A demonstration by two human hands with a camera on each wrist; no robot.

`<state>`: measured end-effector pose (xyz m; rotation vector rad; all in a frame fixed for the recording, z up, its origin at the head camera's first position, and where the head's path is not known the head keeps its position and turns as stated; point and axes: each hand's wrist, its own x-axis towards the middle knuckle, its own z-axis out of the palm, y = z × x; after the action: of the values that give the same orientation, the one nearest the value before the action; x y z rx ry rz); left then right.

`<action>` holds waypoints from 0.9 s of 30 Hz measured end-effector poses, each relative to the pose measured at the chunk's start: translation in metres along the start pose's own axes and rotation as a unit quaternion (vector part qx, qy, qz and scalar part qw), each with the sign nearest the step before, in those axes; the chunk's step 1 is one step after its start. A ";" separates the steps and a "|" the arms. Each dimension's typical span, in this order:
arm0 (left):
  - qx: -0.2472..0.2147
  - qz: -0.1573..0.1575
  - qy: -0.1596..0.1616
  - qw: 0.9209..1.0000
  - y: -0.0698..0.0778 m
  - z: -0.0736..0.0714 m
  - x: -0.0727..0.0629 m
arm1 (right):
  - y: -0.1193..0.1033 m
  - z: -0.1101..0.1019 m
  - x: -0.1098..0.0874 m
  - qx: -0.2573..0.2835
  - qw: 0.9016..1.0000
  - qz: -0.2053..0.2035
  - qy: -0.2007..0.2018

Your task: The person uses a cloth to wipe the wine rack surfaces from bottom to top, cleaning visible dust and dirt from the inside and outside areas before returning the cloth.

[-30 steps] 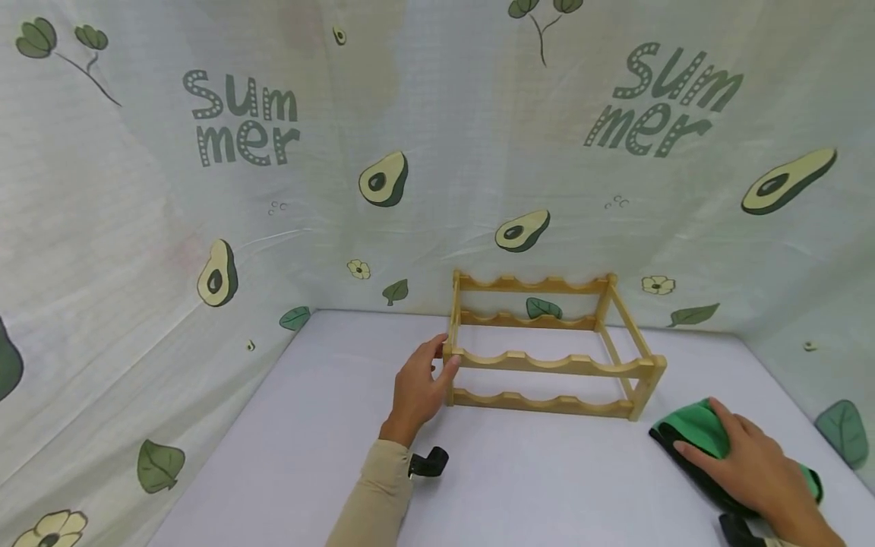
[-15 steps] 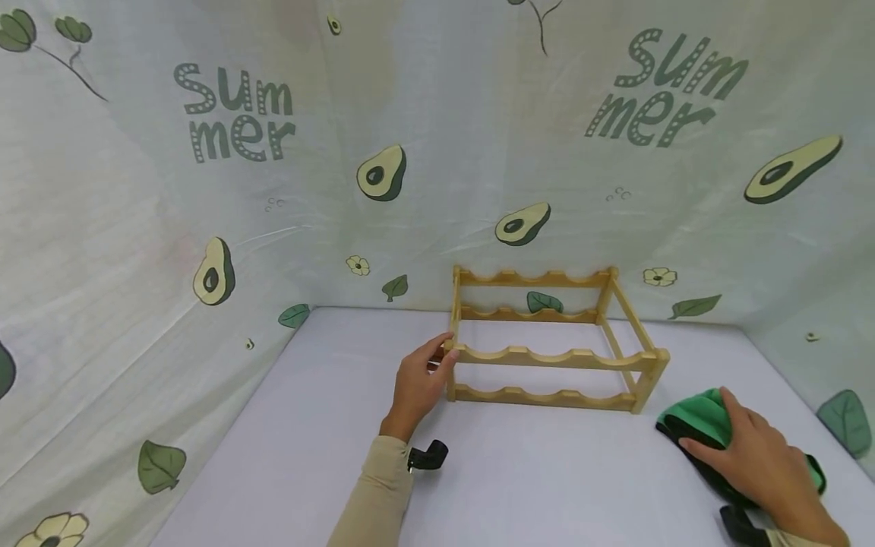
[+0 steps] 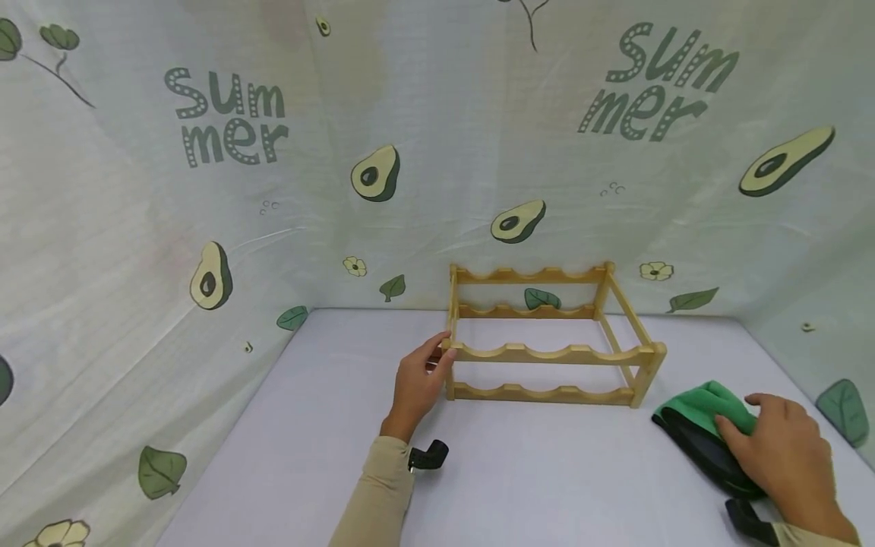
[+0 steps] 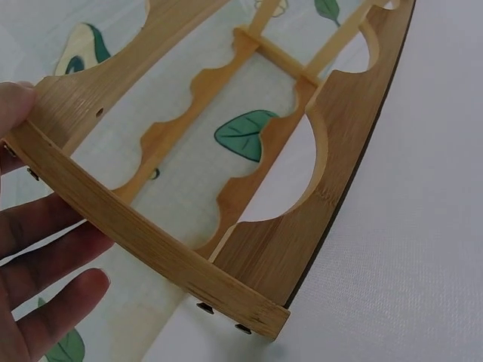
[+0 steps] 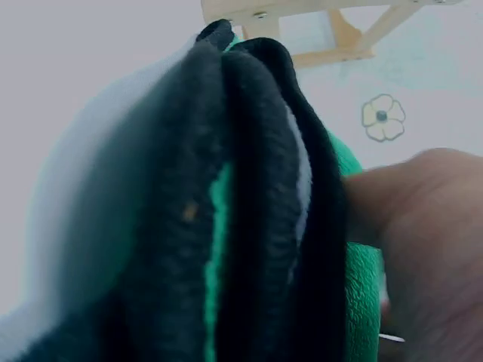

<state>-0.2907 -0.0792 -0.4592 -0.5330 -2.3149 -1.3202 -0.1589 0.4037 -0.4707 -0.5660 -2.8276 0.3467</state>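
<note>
A light wooden rack with scalloped rails stands toward the back of the table. My left hand grips its front left upright; in the left wrist view the thumb lies at the top rail and the other fingers reach behind the end bar. To the right of the rack, a folded green cloth with black edging bulges up from the table. My right hand holds its right part, thumb pressed on the fabric in the right wrist view. Stacked black and green folds fill that view.
The white table meets a hanging curtain printed with avocados, leaves and lettering at the back and sides. A black wrist mount sits by the left sleeve, another by the right.
My right hand has shifted right along the cloth, and its fingers have drawn in. More of the cloth's green top and black side shows. The left hand stays on the rack.
</note>
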 end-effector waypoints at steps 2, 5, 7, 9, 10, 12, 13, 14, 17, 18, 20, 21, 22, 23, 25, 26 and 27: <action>-0.002 0.002 0.001 1.000 -0.001 0.000 0.000 | 0.000 0.000 -0.001 -0.010 1.000 0.004 -0.012; -0.002 0.002 0.002 1.000 -0.002 0.000 0.000 | 0.002 0.002 0.001 -0.010 0.999 -0.007 -0.049; 0.002 0.002 0.003 1.000 -0.003 0.000 -0.001 | 0.004 0.005 0.002 -0.009 0.997 -0.015 -0.075; 0.003 0.000 0.004 1.000 -0.003 0.000 -0.002 | 0.006 0.007 0.004 -0.006 0.996 -0.026 -0.085; 0.004 0.000 0.004 1.000 -0.004 0.000 -0.002 | 0.006 0.009 0.005 -0.006 0.996 -0.032 -0.088; 0.002 0.001 0.005 1.000 -0.004 0.000 -0.002 | 0.006 0.010 0.005 -0.012 0.995 -0.033 -0.093; 0.001 0.000 0.004 1.000 -0.004 -0.001 -0.002 | 0.005 0.011 0.006 -0.019 0.995 -0.028 -0.095; -0.001 0.000 0.004 1.000 -0.003 -0.001 -0.002 | 0.005 0.011 0.006 -0.029 0.994 -0.021 -0.102; -0.002 0.000 0.000 1.000 -0.003 -0.001 -0.001 | 0.005 0.009 0.005 -0.050 0.989 -0.007 -0.139; -0.003 0.001 -0.001 1.000 -0.003 -0.001 -0.001 | 0.006 0.008 0.004 -0.053 0.987 -0.003 -0.155; -0.005 0.004 -0.002 1.000 -0.003 -0.001 0.000 | 0.008 0.006 0.003 -0.053 0.982 -0.008 -0.180; -0.006 0.006 -0.002 1.000 -0.003 -0.001 0.000 | 0.009 0.005 0.003 -0.051 0.981 -0.011 -0.189; -0.007 0.007 -0.002 1.000 -0.003 -0.001 0.000 | 0.011 0.004 0.004 -0.046 0.979 -0.017 -0.197; -0.008 0.008 -0.002 1.000 -0.003 -0.001 0.000 | 0.012 0.003 0.004 -0.043 0.978 -0.019 -0.202; -0.011 0.008 -0.002 1.000 -0.003 -0.001 0.000 | 0.013 0.002 0.005 -0.036 0.977 -0.031 -0.206; -0.011 0.007 -0.002 1.000 -0.003 -0.001 0.000 | 0.013 0.002 0.005 -0.034 0.977 -0.036 -0.209; -0.012 0.005 -0.003 1.000 -0.003 -0.002 0.000 | 0.012 0.002 0.006 -0.033 0.977 -0.042 -0.208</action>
<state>-0.2917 -0.0820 -0.4603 -0.5570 -2.3017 -1.3441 -0.1601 0.4166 -0.4747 -0.4253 -3.2650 0.3969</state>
